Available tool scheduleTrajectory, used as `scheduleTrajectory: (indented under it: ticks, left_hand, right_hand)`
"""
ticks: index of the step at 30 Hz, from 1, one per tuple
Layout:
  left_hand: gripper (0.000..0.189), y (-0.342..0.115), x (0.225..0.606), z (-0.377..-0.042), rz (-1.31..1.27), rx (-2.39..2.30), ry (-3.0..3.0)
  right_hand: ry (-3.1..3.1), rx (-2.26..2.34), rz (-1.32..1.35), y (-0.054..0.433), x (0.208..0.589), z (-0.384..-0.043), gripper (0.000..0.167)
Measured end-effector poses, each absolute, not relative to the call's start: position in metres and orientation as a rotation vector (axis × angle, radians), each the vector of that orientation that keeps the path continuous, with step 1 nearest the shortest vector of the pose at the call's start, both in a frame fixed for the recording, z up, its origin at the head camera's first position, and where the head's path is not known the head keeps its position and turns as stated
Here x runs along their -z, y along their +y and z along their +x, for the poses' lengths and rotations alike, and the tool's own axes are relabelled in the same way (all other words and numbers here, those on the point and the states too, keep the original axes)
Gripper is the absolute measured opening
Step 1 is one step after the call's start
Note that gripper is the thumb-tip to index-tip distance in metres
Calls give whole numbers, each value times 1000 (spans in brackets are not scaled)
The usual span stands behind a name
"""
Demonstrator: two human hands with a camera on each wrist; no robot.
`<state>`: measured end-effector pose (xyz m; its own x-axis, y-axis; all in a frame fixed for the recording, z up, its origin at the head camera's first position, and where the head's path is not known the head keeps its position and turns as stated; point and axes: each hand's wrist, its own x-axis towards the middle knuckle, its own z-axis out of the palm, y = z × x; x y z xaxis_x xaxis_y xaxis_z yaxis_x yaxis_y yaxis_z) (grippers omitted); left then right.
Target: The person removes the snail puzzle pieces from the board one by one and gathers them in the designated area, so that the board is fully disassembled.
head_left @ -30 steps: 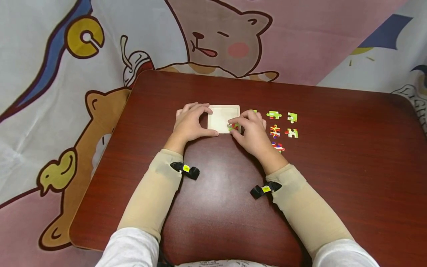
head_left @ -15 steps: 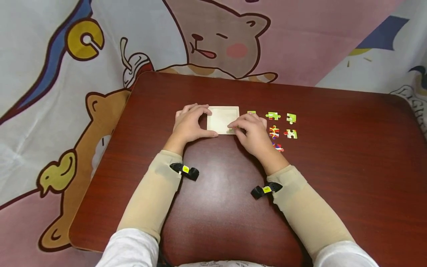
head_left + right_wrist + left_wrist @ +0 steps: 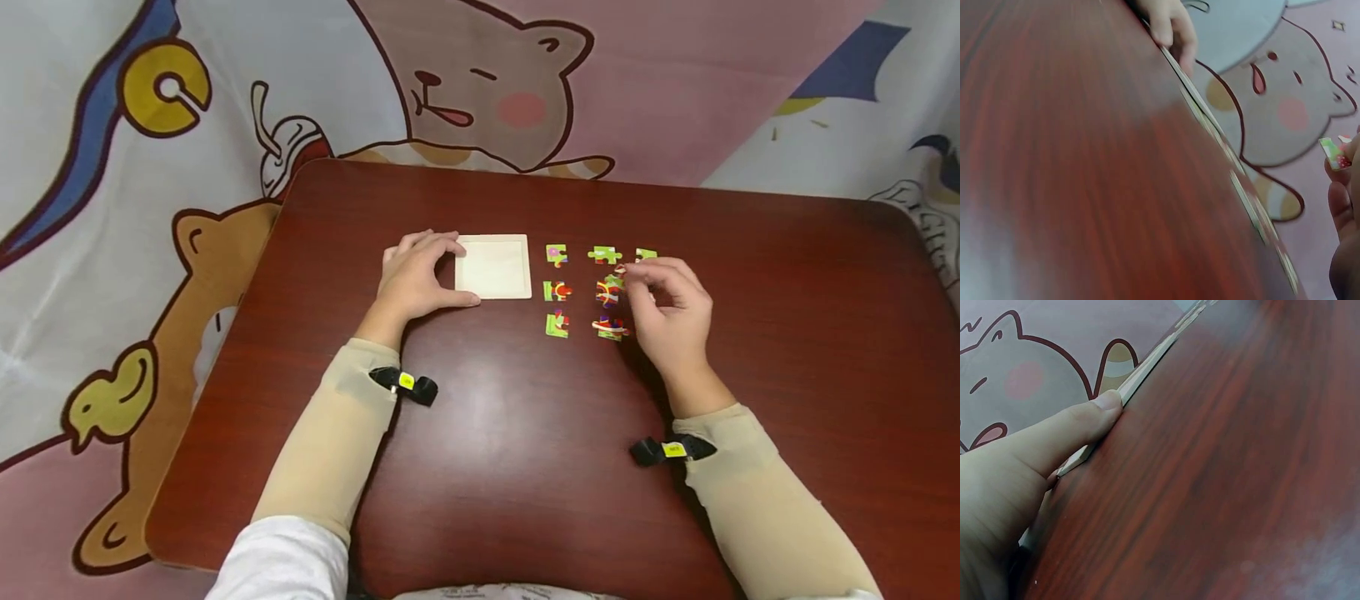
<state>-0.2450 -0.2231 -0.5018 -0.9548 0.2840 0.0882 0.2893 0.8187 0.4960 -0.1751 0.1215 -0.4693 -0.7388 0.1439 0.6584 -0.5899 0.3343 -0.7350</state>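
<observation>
My left hand (image 3: 416,279) grips the left side of a small pale wooden puzzle tray (image 3: 527,271), thumb along its near edge and fingers at its far left corner. In the left wrist view the thumb presses the edge of the tray (image 3: 1141,376). The tray shows a bare, light inside. To its right, my right hand (image 3: 675,312) pinches a green and red puzzle piece (image 3: 1335,154) between thumb and fingertips, above the table. Under and beside this hand lie more puzzle pieces, one of them a red and yellow piece (image 3: 606,294); the hand partly covers those on the right.
Several loose puzzle pieces lie in rows right of the tray, among them a pink-flowered piece (image 3: 556,253), a green piece (image 3: 604,254) and a red-striped piece (image 3: 611,327). The dark red table (image 3: 480,450) stands against a cartoon-printed cloth (image 3: 637,100).
My right hand has lifted away from the tray and moved right over the loose pieces, carrying the puzzle piece with it. The left hand keeps its grip on the tray.
</observation>
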Motion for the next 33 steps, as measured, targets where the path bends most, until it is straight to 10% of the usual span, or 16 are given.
scheduleTrajectory:
  ticks: [33]
  left_hand:
    - [81,-271,533,-234,-455,845,-2960]
  right_hand:
    - [-2509,-892,553,169,536,-149,15]
